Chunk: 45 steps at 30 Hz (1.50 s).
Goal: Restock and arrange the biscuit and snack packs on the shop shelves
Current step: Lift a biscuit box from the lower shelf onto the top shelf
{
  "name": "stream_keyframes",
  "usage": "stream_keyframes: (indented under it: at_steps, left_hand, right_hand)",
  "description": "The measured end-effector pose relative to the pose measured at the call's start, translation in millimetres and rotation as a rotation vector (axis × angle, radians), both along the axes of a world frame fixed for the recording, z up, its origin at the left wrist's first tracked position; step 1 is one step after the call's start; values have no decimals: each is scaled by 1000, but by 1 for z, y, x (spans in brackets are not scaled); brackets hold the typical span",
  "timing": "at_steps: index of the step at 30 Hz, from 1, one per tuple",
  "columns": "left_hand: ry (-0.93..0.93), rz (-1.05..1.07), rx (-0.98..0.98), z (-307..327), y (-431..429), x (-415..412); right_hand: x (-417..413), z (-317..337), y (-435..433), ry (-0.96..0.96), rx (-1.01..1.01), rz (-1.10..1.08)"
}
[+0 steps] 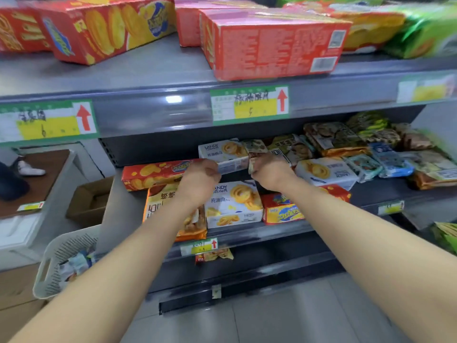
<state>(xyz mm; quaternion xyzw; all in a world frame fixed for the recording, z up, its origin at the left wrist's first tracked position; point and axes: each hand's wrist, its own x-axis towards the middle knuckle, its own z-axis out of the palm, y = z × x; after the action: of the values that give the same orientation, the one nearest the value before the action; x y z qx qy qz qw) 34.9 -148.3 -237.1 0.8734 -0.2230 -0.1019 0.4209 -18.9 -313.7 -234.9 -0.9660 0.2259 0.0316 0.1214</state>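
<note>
I am looking at a big grey top shelf (pixel 148 70), high above my fingers, and it is carrying a big red box (pixel 274 45) lying flat. The middle shelf (pixel 383 191) is sitting right under my fingers, and it is holding many snack packs.

Down and to the left of my fingers, a grey basket (pixel 61 251) is sitting low with some packs inside. A brown cardboard box (pixel 81 204) is standing just above the basket.

My left hand (pixel 200 174) and my right hand (pixel 269 172) are reaching out over the middle shelf, close to each other. Between them I am holding a white biscuit box (pixel 222 151) up off the shelf. My left fingers (pixel 212 170) are curling round its left end. My right fingers (pixel 257 167) are curling round a small brown pack (pixel 254 149) that is touching the box's right end. I cannot tell if they are gripping the box too.

Just below my fingers, a second white biscuit box (pixel 235 206) is lying at the front of the shelf. An orange pack (pixel 158 206) is lying just left of it, partly under my left arm. A red and yellow pack (pixel 282 210) is lying just right of it. A long red box (pixel 153 173) is lying left of my left fingers. A third white box (pixel 326 170) is lying right of my right fingers.

A green price tag (pixel 249 105) with a red arrow is sticking on the shelf edge above my fingers.
</note>
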Motion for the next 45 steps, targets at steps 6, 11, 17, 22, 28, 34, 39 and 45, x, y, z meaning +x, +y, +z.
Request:
stream_keyframes:
  at_steps: [6,11,17,22,28,34,39,45]
  left_hand:
    - [148,-83,14,-3,-72,-58]
    - [199,-55,90,-19,-113,-94]
    - [131,121,290,-34,-131,-111]
    - [277,305,280,-45,-138,-117]
    - [345,501,165,-54,-146,-113]
    - [461,584,1,-54,-147,-114]
    - [519,598,-148,-53,-139,-125]
    - [524,545,-293,-27,-109,-133]
  right_hand:
    - [-76,2,-77,-42,85,-176]
    - [-117,-10,-128,17,132,-210]
    - [-137,-19,-158,31,139,-150]
    - [-138,-29,-169,80,288,-210]
    - [-138,-37,-171,80,553,-316]
    - [-141,-38,-167,2,656,-401]
    - [-157,-28,-155,-84,669,-503]
    - [-179,14,-114,-173,621,-549]
